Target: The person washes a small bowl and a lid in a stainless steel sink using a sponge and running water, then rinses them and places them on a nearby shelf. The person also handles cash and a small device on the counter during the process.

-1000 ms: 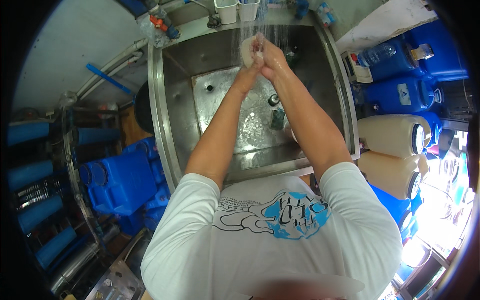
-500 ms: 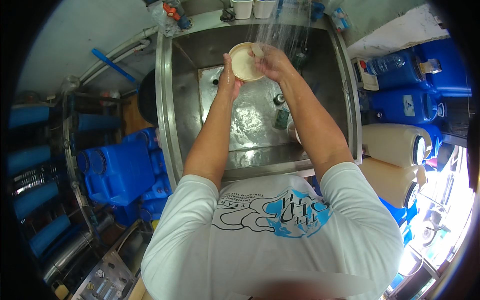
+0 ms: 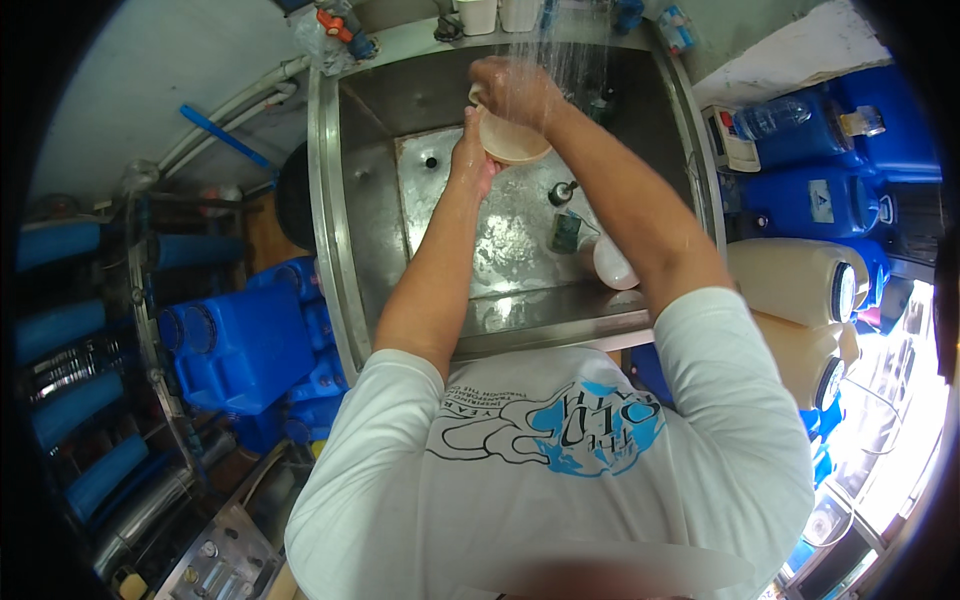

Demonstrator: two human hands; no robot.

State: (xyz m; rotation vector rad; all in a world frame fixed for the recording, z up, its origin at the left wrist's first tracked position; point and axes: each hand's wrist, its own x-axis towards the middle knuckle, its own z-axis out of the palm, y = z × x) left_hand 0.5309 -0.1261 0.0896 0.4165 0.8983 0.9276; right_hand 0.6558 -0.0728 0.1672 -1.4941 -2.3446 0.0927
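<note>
Over the steel sink (image 3: 420, 215), my left hand (image 3: 470, 160) grips a shallow cream-coloured bowl (image 3: 515, 142) at its left side, thumb along the rim. The bowl is tilted. My right hand (image 3: 520, 92) is closed at the bowl's far left rim, under falling water (image 3: 570, 60). A small pale piece (image 3: 474, 94) shows at its fingers; its kind I cannot make out. On the sink floor stands a small dark bottle with a spout (image 3: 562, 193). Next to it is a dark green block-like item (image 3: 565, 232). A white rounded vessel (image 3: 612, 263) sits partly behind my right forearm.
Blue jerrycans (image 3: 245, 345) stand left of the sink. More blue containers (image 3: 825, 205) and cream jerrycans (image 3: 790, 280) line the right side. White tubs (image 3: 478, 15) sit on the back ledge, and an orange-handled valve (image 3: 335, 25) is at the back left.
My right hand has moved left and up, from the bowl's inside right to its far left rim. The bowl has shifted slightly right and tilted. The white vessel shows more.
</note>
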